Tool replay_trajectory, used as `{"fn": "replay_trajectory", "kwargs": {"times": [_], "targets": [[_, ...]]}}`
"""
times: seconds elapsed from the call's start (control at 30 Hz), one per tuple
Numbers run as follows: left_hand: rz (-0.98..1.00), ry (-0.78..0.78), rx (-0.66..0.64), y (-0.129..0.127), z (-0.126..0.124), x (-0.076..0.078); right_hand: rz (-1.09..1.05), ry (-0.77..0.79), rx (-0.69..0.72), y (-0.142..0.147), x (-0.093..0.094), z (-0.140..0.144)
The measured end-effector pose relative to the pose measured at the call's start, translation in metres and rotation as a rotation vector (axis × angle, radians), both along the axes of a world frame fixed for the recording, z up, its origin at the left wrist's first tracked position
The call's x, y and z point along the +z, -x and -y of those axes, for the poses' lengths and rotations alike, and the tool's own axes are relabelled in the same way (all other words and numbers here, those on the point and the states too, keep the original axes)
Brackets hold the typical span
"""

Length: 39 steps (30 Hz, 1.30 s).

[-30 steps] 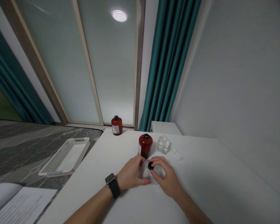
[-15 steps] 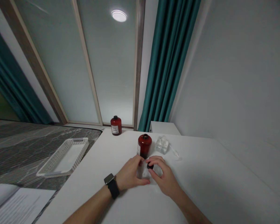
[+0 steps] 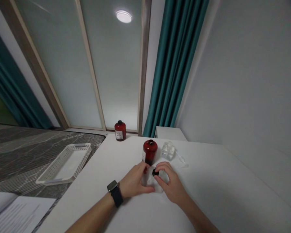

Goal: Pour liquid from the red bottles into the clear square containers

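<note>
My left hand [image 3: 137, 182], with a black watch on the wrist, curves its thumb and fingers around a clear container [image 3: 150, 181] on the white table. Between the thumb and fingers of my right hand [image 3: 169, 181] is a small black cap [image 3: 155, 172] over the container. Whether the cap is seated on it I cannot tell. Just behind my hands stands a dark red bottle [image 3: 150, 151] with its narrow neck uncapped. To its right sits a clear faceted glass jar [image 3: 168, 150], and a transparent piece [image 3: 181, 158] lies beside that.
A second red bottle [image 3: 120, 130], with a black cap and white label, stands near the table's far left edge. Left of the table are a white perforated basket [image 3: 81, 166] and an open book [image 3: 26, 210]. A white cabinet [image 3: 171, 133] stands behind the table.
The hands and the objects keep nearly the same places. My right fingers and the black cap have shifted very slightly.
</note>
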State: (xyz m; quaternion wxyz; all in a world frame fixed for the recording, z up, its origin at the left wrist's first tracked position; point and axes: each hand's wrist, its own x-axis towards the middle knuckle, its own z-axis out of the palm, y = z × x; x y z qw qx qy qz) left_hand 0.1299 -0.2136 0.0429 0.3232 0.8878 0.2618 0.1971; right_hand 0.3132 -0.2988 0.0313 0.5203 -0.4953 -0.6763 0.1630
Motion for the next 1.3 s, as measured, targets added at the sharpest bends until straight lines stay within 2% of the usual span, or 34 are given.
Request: {"fn": "replay_trajectory", "kwargs": {"times": [0.3, 0.43, 0.53, 0.7, 0.8, 0.9, 0.97, 1.03, 1.3], "targets": [[0.009, 0.065, -0.013, 0.005, -0.004, 0.003, -0.061, 0.136, 0.042, -0.001, 0.004, 0.0], [0.03, 0.118, -0.05, 0.009, -0.01, 0.003, -0.139, 0.123, 0.079, -0.001, 0.002, -0.001], [0.042, 0.14, -0.063, 0.011, -0.012, 0.0, -0.152, 0.067, 0.025, -0.006, 0.005, -0.008], [0.049, 0.088, -0.086, 0.014, -0.014, -0.002, -0.112, -0.104, -0.153, -0.015, 0.031, -0.036], [0.149, 0.096, -0.105, 0.018, -0.018, 0.003, -0.075, -0.145, -0.194, -0.015, 0.048, -0.058], [0.269, 0.099, 0.032, 0.022, -0.024, 0.009, -0.074, -0.173, -0.209, -0.011, 0.054, -0.079], [0.308, 0.067, 0.171, 0.023, -0.029, 0.01, -0.074, -0.176, -0.205, -0.009, 0.053, -0.09], [0.327, 0.022, 0.254, 0.022, -0.033, 0.01, -0.072, -0.171, -0.192, -0.007, 0.049, -0.097], [0.349, 0.008, 0.295, 0.008, -0.044, 0.007, -0.051, -0.179, -0.114, -0.009, 0.043, -0.104]]}}
